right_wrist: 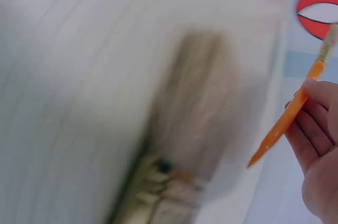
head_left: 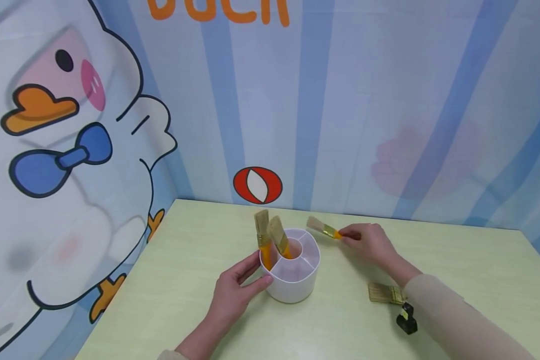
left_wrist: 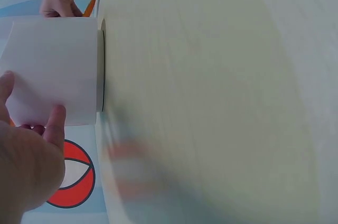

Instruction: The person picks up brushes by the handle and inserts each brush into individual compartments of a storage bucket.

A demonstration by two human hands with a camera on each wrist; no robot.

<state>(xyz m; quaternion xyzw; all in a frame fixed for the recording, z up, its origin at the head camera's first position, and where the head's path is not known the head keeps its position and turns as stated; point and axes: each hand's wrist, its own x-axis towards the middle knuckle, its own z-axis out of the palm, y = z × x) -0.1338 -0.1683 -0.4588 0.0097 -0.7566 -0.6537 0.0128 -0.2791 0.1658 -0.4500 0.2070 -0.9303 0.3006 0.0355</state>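
A white divided brush holder [head_left: 292, 290] stands upright on the table, with a round cup in its middle. My left hand [head_left: 234, 290] grips its left side, thumb at the front and fingers behind; the left wrist view shows fingers against its wall [left_wrist: 53, 65]. One paintbrush [head_left: 262, 230] leans in the left compartment and another [head_left: 278, 234] in the middle cup, bristles up. Behind and right of the holder, my right hand [head_left: 372, 243] pinches a paintbrush [head_left: 319, 227] by its orange handle [right_wrist: 285, 118], bristles pointing left and away from the palm.
Another, wide paintbrush [head_left: 382, 293] lies on the table [head_left: 468, 260] below my right forearm, its handle hidden. A small black object [head_left: 407, 319] shows beside the right sleeve [head_left: 450, 310]. A printed cloth backdrop [head_left: 270, 100] hangs along the table's far edge.
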